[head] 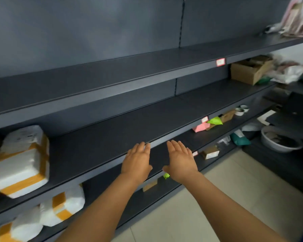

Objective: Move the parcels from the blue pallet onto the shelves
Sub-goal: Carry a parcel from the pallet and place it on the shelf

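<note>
Dark grey shelves point(112, 130) run across the view. My left hand point(137, 160) and my right hand point(180, 159) are stretched out flat side by side, palms down, fingers straight, at the front edge of the middle shelf, holding nothing. A white parcel with orange tape point(21, 161) lies on the middle shelf at far left. Two more white parcels with orange tape point(63, 205) lie on the shelf below. The blue pallet is not in view.
A brown cardboard box point(250, 71) and loose bags stand at the right of the middle shelf. Small pink point(200, 127) and green point(214, 121) packets and tape rolls point(240, 110) lie on lower shelves. A grey basin point(280, 141) sits on a dark stand at right. Pale tiled floor below.
</note>
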